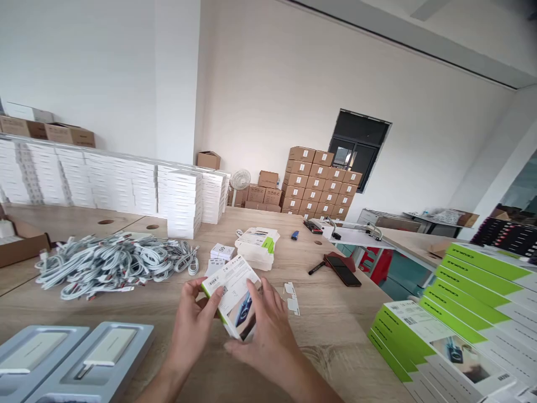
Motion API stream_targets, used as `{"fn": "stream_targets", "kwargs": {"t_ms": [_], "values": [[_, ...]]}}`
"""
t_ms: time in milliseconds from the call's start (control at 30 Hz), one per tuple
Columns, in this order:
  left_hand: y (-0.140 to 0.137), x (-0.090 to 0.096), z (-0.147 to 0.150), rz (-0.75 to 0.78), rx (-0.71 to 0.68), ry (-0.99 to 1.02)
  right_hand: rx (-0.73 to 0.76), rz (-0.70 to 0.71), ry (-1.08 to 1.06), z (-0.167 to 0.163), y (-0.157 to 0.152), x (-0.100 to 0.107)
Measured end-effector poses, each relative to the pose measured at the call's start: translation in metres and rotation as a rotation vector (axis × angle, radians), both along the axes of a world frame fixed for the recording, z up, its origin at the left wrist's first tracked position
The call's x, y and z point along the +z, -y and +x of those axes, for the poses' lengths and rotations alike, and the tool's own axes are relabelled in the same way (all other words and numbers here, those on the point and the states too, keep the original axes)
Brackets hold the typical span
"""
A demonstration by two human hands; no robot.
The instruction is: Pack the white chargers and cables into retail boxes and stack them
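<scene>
Between my two hands, a white and green product box (pixel 233 286) is held tilted above the wooden table. Its printed face, with a barcode and a product photo, looks up at me. My left hand (pixel 196 313) grips the left edge, thumb on the printed face. Across the lower right part lies my right hand (pixel 271 322), its fingers over the photo and thumb under the near edge. Just beyond the box are a small stack of white cards (pixel 222 251) and a pile of flattened box sleeves (pixel 258 246).
Bundled white cables (pixel 126 260) lie at left, with grey trays (pixel 100 361) holding white devices in front. Green and white boxes (pixel 474 296) are stacked at right. A phone (pixel 343 271), a marker (pixel 316 268) and a cut-out card (pixel 292 299) lie on the table (pixel 335 336).
</scene>
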State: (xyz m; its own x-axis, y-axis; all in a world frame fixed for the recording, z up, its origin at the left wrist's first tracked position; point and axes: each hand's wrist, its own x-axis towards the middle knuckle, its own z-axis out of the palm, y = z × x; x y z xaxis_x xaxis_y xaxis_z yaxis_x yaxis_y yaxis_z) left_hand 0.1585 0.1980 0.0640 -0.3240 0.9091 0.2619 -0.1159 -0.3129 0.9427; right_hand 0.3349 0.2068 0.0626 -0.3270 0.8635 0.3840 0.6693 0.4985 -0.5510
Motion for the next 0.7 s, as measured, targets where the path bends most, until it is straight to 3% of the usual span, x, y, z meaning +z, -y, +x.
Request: {"fn": "stream_targets", "kwargs": {"t_ms": [167, 267, 367, 500, 567, 700], "values": [[0.008, -0.001, 0.011, 0.004, -0.141, -0.009, -0.139, 0.124, 0.080, 0.013, 0.006, 0.020], [0.001, -0.013, 0.009, 0.000, -0.178, -0.118, -0.237, 0.139, 0.173, 0.064, 0.011, 0.042], [-0.011, -0.026, 0.004, 0.011, -0.263, -0.226, -0.474, 0.127, 0.317, 0.137, 0.027, 0.064], [-0.015, -0.038, 0.002, 0.044, -0.302, -0.383, -0.783, 0.017, 0.515, 0.238, 0.051, 0.092], [-0.015, -0.043, 0.005, 0.057, -0.304, -0.464, -0.854, -0.084, 0.580, 0.276, 0.060, 0.100], [-0.015, -0.057, 0.009, 0.072, -0.358, -0.568, -0.730, -0.315, 0.520, 0.316, 0.074, 0.093]]}}
